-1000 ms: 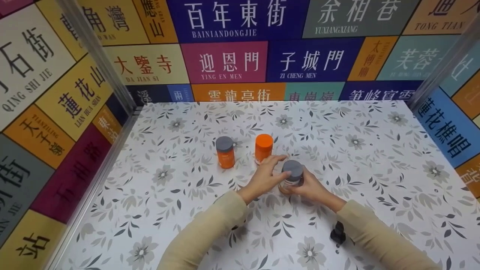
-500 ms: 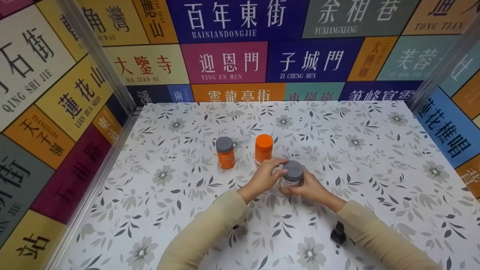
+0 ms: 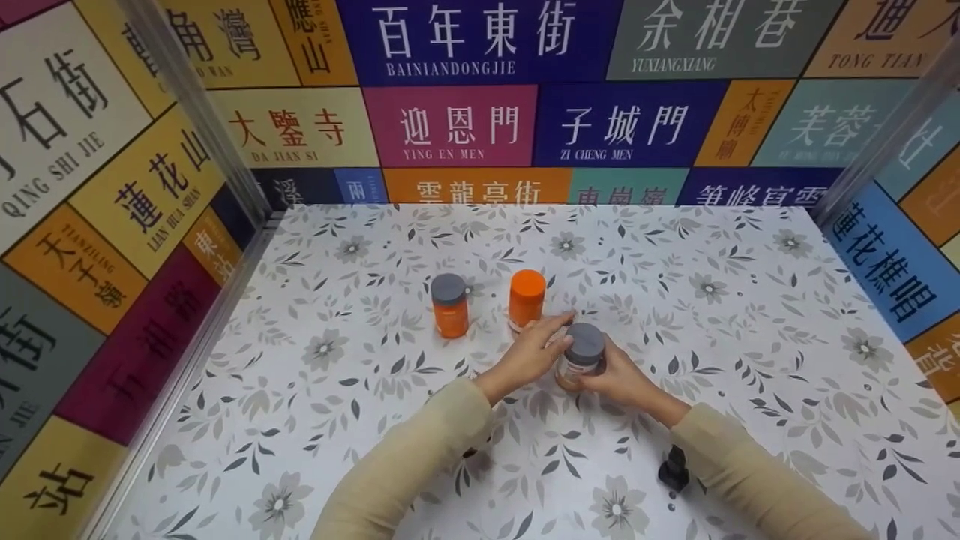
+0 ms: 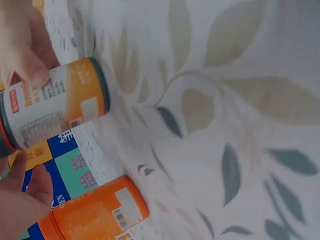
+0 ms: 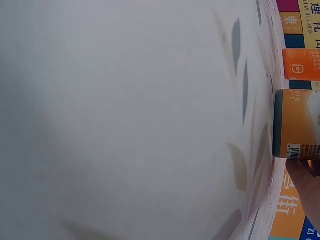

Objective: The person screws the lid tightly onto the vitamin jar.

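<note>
My right hand [image 3: 619, 371] grips a small jar [image 3: 574, 375] with a grey lid, upright on the patterned tabletop. In the left wrist view, the jar [image 4: 60, 97] shows a white and orange label, and the right thumb presses on it. Beside the lid, my left hand [image 3: 525, 356] holds its fingers nearly straight, the thumb at the lid's edge and the index fingertip off it. Lower in that view, the left hand [image 4: 25, 197] is partly cut off. In the right wrist view, the jar [image 5: 297, 125] stands at the right edge, with part of the right hand [image 5: 307, 192] below it.
An orange bottle with an orange lid [image 3: 527, 296] stands just behind the left hand. Left of it is an orange bottle with a grey lid [image 3: 450, 307]. A small black object [image 3: 673, 471] lies by the right sleeve. Sign-printed panels [image 3: 457, 124] border the table.
The left fingers closed toward the grey lid half a second ago and have now spread away from it again. The right hand and the jar stay in place.
</note>
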Demonstrator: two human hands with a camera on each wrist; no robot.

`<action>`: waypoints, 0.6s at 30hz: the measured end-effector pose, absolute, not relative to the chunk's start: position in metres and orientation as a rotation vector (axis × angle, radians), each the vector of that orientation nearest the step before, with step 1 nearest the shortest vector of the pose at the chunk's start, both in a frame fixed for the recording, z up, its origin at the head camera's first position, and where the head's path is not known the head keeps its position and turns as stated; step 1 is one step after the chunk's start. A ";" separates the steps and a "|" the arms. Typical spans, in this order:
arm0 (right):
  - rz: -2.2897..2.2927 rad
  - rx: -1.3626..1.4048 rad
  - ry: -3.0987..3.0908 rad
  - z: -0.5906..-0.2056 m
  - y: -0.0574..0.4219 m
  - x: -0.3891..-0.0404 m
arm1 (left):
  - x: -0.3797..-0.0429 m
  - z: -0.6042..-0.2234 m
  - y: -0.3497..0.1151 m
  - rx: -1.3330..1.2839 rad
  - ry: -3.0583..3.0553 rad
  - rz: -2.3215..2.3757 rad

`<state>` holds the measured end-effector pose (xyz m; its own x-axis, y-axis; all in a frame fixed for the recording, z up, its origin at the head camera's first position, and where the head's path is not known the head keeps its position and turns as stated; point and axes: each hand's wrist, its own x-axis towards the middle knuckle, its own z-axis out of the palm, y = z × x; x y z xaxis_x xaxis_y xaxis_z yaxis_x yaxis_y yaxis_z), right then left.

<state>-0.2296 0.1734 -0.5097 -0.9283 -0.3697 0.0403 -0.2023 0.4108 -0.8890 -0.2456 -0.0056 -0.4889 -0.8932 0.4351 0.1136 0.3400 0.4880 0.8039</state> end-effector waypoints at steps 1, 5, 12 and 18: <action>-1.537 -0.506 2.500 -0.509 0.173 -0.229 | -0.244 -0.491 -0.005 0.651 2.619 1.423; -1.532 -0.498 2.498 -0.509 0.174 -0.229 | -0.238 -0.496 -0.003 0.590 2.654 1.556; -1.524 -0.499 2.519 -0.524 0.178 -0.236 | -0.236 -0.494 -0.003 0.632 2.695 1.502; -1.543 -0.491 2.509 -0.542 0.183 -0.246 | -0.247 -0.487 -0.009 0.779 2.646 1.315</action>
<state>-0.2457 0.1832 -0.5425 -0.9341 -0.3549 0.0387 -0.1947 0.4155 -0.8885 -0.2474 -0.0090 -0.4866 -0.8665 0.4779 0.1445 0.4037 0.5004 0.7659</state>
